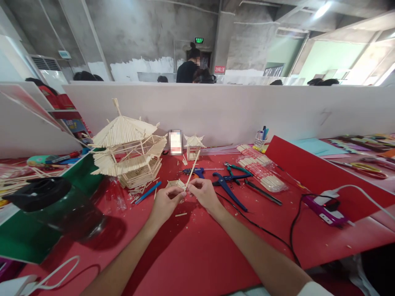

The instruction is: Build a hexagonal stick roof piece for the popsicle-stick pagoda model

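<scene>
Left hand (167, 200) and right hand (204, 195) pinching a wooden stick (193, 167) low down, pagoda model (125, 133), red table (185, 259)

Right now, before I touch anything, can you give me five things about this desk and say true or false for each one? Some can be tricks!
1. The fingertips of the left hand and right hand meet at the lower end of a long wooden stick. True.
2. The large stick pavilion is right of the small stick pavilion. False: the large stick pavilion is on the left.
3. The power strip is purple. True.
4. The lidded bottle is at the picture's right side. False: the lidded bottle is at the left.
5. The exit sign glows green. True.
</scene>
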Demonstrator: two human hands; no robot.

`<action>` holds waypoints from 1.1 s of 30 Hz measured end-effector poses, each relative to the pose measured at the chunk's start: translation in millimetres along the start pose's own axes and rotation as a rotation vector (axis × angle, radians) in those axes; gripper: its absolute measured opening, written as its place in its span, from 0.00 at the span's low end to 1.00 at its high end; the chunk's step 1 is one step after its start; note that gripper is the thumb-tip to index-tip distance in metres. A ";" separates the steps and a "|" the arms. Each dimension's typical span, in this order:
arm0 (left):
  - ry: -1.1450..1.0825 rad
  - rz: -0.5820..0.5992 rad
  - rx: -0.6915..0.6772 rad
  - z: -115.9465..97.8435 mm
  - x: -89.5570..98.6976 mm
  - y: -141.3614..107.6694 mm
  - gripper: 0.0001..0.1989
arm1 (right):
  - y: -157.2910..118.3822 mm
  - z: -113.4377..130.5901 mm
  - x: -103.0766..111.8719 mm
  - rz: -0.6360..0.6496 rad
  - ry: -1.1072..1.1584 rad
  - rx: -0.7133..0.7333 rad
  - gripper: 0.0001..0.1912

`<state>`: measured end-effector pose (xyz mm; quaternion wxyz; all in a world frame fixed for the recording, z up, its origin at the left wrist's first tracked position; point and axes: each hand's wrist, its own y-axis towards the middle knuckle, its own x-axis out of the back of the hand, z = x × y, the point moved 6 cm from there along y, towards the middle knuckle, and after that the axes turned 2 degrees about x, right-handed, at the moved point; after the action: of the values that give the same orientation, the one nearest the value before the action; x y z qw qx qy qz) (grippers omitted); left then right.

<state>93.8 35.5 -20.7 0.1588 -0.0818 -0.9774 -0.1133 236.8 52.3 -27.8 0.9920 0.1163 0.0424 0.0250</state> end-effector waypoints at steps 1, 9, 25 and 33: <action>-0.002 -0.006 0.004 0.3 -0.2 -0.1 0.12 | 0.0 0.5 0.1 -0.002 -0.013 0.006 0.07; -0.063 -0.004 0.004 -3.6 0.3 1.0 0.14 | -0.5 1.0 0.3 0.053 0.061 -0.037 0.08; -0.102 0.012 0.063 0.3 20.4 4.6 0.21 | 19.7 20.5 112.9 0.034 -1.357 0.002 0.25; -0.114 0.138 0.027 5.2 18.9 4.8 0.25 | 11.9 7.7 127.3 0.275 -1.515 -0.313 0.35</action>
<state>75.5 43.8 -18.4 0.1114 -0.1532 -0.9783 -0.0839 363.7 69.7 -27.6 0.7434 -0.0352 -0.6645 0.0672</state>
